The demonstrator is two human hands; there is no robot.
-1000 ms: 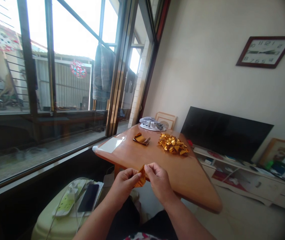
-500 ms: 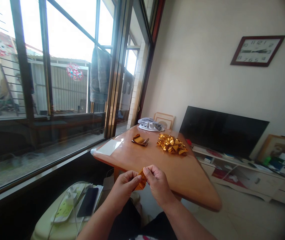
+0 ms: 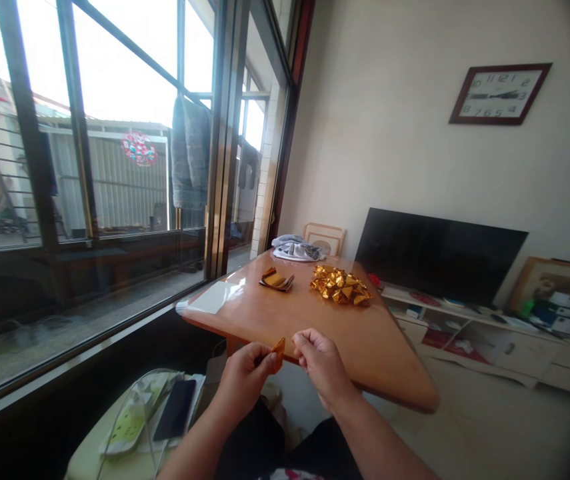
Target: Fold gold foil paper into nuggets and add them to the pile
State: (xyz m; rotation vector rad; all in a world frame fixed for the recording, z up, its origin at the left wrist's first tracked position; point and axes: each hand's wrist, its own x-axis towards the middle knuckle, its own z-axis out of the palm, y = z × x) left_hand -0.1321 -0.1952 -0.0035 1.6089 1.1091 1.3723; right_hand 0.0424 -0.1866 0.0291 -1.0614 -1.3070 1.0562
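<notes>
Small folded gold foil piece (image 3: 277, 354) pinched in the person's left hand (image 3: 245, 380), fingers (image 3: 259, 353) closed on its lower part, tip sticking up. Right hand (image 3: 321, 365) just beside it, not touching; its fingers (image 3: 302, 341) curled and empty, can't tell how tightly closed. Looks done so far: heap of small folded gold foil pieces (image 3: 339, 285) on the orange-brown wooden surface (image 3: 389, 353). Looks left: flat stack of gold foil sheets (image 3: 276, 280) near the heap, apparently not yet folded. Beyond them, a crumpled grey-white cloth (image 3: 297, 251) at the surface's far end. Below left, a black smartphone (image 3: 175, 410).
</notes>
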